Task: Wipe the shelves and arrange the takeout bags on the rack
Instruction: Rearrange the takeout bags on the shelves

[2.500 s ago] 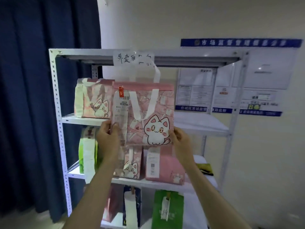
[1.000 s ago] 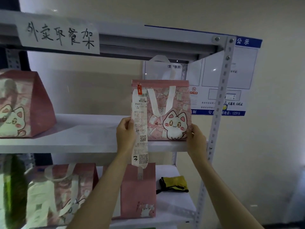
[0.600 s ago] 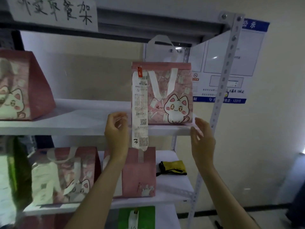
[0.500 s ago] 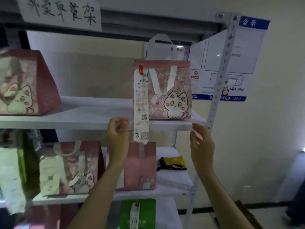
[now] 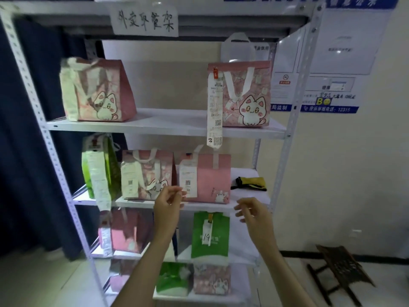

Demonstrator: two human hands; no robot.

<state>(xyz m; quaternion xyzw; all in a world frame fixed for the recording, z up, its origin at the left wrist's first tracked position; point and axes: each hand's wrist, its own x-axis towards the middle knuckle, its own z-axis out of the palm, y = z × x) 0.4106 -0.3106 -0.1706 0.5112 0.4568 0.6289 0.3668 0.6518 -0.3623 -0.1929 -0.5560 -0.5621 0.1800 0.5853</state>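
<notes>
Pink cat-print bag point(image 5: 245, 94) stands upright on metal rack point(image 5: 166, 127); both hands loosely curled, empty.

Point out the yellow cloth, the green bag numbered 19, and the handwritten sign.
yellow cloth point(image 5: 251, 183): head view, middle of the folded fabric.
green bag numbered 19 point(image 5: 219, 234): head view, front panel.
handwritten sign point(image 5: 146, 19): head view, centre of the paper.

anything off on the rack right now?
A yellow-and-black cloth lies crumpled on the second shelf among the bags. The green bag at that shelf's left end sits turned sideways, unlike its neighbours.
</notes>
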